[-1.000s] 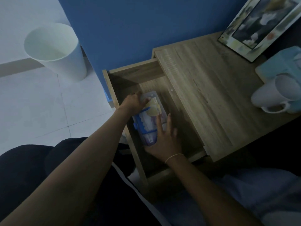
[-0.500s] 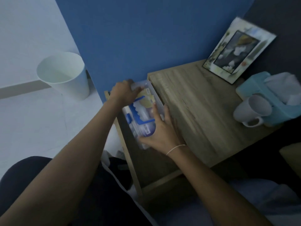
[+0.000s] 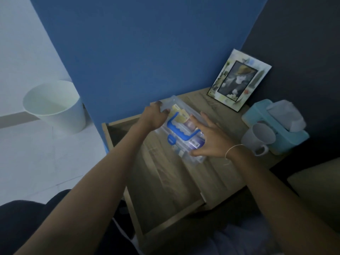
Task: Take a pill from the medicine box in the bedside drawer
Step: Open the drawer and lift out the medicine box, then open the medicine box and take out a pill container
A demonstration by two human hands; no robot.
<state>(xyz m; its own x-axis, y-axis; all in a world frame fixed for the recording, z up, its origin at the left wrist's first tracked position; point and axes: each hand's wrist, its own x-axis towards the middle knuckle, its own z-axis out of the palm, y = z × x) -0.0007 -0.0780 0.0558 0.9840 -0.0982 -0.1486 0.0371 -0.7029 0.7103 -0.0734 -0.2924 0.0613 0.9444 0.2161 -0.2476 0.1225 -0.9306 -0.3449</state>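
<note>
Gripping the clear medicine box (image 3: pixel 181 130) at opposite ends, left hand (image 3: pixel 153 116) and right hand (image 3: pixel 211 139) hold it over the bedside worktop (image 3: pixel 217 173). Fingers (image 3: pixel 197 153) are closed on its edges. Its blue handle (image 3: pixel 181 128) faces up, with the open drawer (image 3: pixel 117 133) just beside.

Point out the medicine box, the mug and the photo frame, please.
medicine box (image 3: pixel 181 132): head view, on its blue lid handle.
mug (image 3: pixel 262 138): head view, on its open mouth.
photo frame (image 3: pixel 239 80): head view, on the dark picture inside the border.

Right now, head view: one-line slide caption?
Both hands, left and right, hold the clear medicine box above the open drawer.
</note>
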